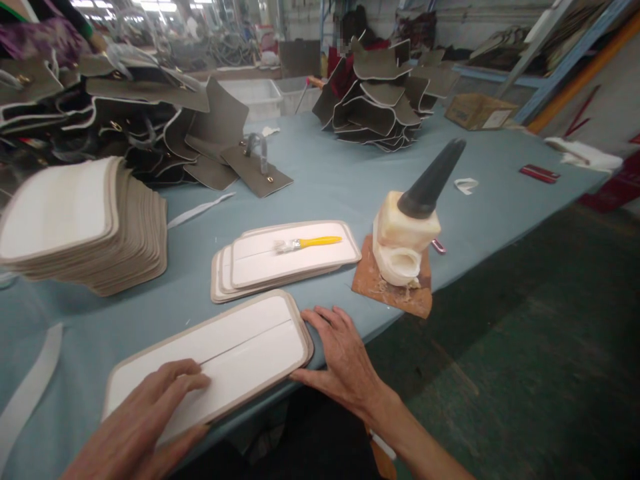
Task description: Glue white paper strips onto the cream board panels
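While the left hand (150, 413) lies over the top white panel of the near stack (250, 343), its fingers partly spread and bent on the surface and its thumb towards the near edge, the right hand (345, 357) spans the right end of that stack. Its fingers are wide, with fingertips at the far right corner and the thumb at the near edge. The near stack sits at the near edge of the desk (305, 173), angled, its rim beige and a thin dark line running along its top.

Just beyond is a middle stack (280, 268) of similar panels, slightly fanned out, with a yellow-handled brush (310, 243) lying on it, bristles to the left. To the right, a pale container (407, 227) with an open spout and a black cone (435, 180) on top stands on a brown board (370, 283). A tall stack (60, 207) of panels is on the left. Farther back are a left pile (215, 127) and a right pile (377, 113) of grey-brown pieces, and a cardboard box (477, 111) at the far right.
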The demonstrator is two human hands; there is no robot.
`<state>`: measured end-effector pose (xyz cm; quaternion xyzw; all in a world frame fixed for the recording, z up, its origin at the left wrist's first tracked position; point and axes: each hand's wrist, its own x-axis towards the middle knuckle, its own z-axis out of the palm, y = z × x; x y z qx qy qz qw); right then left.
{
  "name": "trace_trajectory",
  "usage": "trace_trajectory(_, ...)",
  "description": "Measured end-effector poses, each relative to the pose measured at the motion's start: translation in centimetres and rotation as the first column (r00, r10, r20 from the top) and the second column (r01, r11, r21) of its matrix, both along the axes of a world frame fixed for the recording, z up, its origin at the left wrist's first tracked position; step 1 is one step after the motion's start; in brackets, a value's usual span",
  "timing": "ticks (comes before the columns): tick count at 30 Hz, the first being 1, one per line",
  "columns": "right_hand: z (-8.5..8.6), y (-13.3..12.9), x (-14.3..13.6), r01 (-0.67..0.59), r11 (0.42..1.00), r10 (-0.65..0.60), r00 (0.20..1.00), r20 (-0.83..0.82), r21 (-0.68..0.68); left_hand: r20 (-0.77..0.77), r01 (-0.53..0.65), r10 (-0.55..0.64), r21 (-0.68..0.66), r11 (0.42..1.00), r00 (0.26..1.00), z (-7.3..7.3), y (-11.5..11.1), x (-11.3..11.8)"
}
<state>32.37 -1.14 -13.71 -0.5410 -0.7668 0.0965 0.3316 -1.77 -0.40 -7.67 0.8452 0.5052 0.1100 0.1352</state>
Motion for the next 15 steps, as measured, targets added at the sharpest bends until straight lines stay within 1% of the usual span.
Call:
trace_trajectory(2,0.0,-0.2,-0.1,-0.006,1.0,0.006,1.0,0.014,0.012,-0.029,0.014,-0.013,0.03,0.999,0.999,0.7,-0.4,0.2)
trace_trajectory(4,-0.1,-0.5,-0.1,-0.006,0.999,0.005,0.999,0.033,0.04,-0.059,0.02,-0.017,0.05,0.999,0.998,1.9,-1.0,0.1)
trace_trajectory(5,-0.2,-0.6,-0.1,-0.003,0.998,0.001,0.999,0.043,0.063,-0.059,-0.024,0.028,0.059,0.998,0.998,2.5,-1.3,-0.3)
trace_trajectory(6,-0.4,-0.7,-0.1,0.0,0.998,-0.005,0.998,0.068,0.071,-0.043,-0.114,0.116,0.065,0.991,0.992,3.0,-1.8,-0.8)
trace_trajectory(7,-0.6,-0.7,-0.1,0.004,0.995,-0.013,0.996,0.088,0.096,-0.022,-0.256,0.259,0.076,0.964,0.966,3.4,-2.2,-1.5)
trace_trajectory(8,-0.9,-0.7,0.0,-0.007,0.994,-0.005,0.994,0.113,0.111,-0.003,-0.404,0.405,0.077,0.912,0.914,3.7,-2.8,-2.4)
trace_trajectory(9,-1.0,-0.6,0.0,-0.022,0.991,0.005,0.991,0.131,0.129,0.01,-0.53,0.53,0.063,0.846,0.848,3.8,-3.3,-3.3)
trace_trajectory(10,-1.1,-0.5,0.1,-0.036,0.99,0.016,0.99,0.143,0.136,0.012,-0.62,0.62,0.037,0.783,0.784,3.7,-3.9,-4.2)
trace_trajectory(11,-1.1,-0.4,0.0,-0.051,0.988,0.028,0.987,0.155,0.147,0.005,-0.67,0.67,0.005,0.743,0.743,3.6,-4.4,-4.9)
trace_trajectory(12,-1.0,-0.4,0.0,-0.065,0.985,0.038,0.986,0.165,0.159,-0.005,-0.685,0.685,-0.034,0.728,0.728,3.4,-4.7,-5.4)
trace_trajectory(15,-0.6,-0.4,-0.5,-0.086,0.98,0.05,0.979,0.199,0.179,-0.047,-0.658,0.658,-0.114,0.744,0.752,2.7,-4.9,-5.8)
